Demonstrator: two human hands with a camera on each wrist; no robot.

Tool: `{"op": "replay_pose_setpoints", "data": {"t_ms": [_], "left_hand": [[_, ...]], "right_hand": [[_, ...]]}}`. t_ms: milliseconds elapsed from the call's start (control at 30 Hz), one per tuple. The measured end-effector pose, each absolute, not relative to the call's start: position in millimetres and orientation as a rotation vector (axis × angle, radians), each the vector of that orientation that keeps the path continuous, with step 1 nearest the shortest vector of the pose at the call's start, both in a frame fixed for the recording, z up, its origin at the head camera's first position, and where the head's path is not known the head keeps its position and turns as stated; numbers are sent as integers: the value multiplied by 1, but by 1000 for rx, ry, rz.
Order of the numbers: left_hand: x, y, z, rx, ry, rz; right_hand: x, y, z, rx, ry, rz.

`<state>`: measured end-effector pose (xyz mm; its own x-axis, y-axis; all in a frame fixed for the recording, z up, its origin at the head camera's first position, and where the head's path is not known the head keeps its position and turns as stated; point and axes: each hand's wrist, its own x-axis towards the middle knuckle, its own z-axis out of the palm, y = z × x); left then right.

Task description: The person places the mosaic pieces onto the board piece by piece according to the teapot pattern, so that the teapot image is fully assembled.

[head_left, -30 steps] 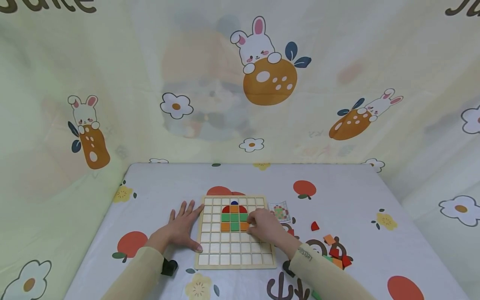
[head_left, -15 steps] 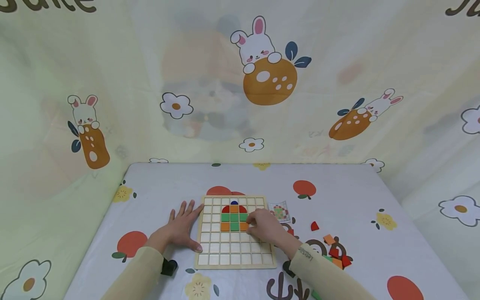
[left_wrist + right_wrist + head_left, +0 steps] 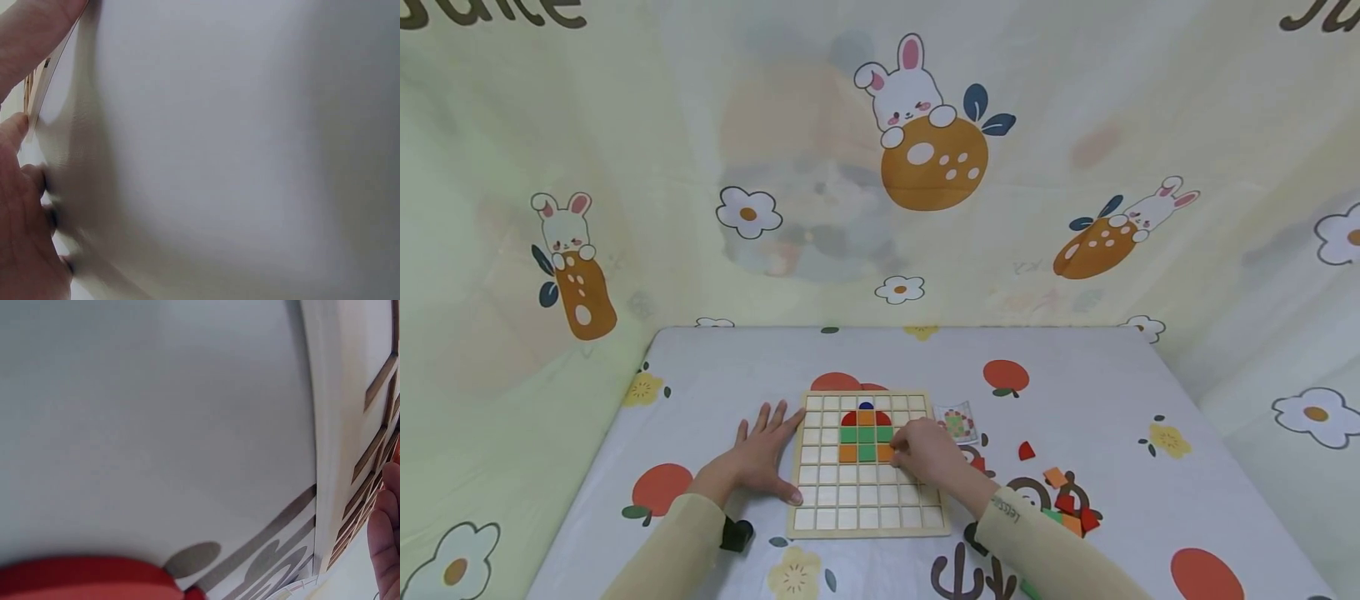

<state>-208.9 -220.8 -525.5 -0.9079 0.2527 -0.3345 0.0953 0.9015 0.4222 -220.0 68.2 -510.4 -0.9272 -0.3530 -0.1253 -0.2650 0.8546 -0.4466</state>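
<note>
Curled in at the right side of the wooden board (image 3: 868,534), the thumb and fingers of the right hand (image 3: 927,452) are drawn close together, tips at the right edge of an orange tile (image 3: 884,452). Whether they pinch that tile or a smaller piece cannot be told; the right wrist view catches only the fingers at its border, beside a sliver of orange. That hand lies back upward over the board, reaching in from the lower right, its fingers directed leftward.

Spread wide, the left hand (image 3: 762,458) has its thumb and index fingertip touching the board's left edge, the other fingers fanned out on the cloth (image 3: 700,367). Its forearm comes in from the lower left, in a pale sleeve (image 3: 666,550).

The board lies flat between the hands. In its upper half sit a blue piece (image 3: 866,407), then a row of red, orange and red, then three green tiles (image 3: 866,434), then orange, green and orange. A small printed card (image 3: 957,422) lies just beyond the right hand, near the board's right edge. Further right are loose red, orange and green pieces, one red piece (image 3: 1026,451) apart from the cluster.
</note>
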Motion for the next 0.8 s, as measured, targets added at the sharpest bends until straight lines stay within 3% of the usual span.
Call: {"op": "replay_pose_setpoints", "data": {"t_ms": [467, 800], "left_hand": [[-209, -221, -524, 259, 2682, 570], [-210, -222, -527, 273, 2664, 593]], "right_hand": [[-218, 77, -504, -478, 2754, -749], [-210, 109, -496, -379, 2709, -876]]}}
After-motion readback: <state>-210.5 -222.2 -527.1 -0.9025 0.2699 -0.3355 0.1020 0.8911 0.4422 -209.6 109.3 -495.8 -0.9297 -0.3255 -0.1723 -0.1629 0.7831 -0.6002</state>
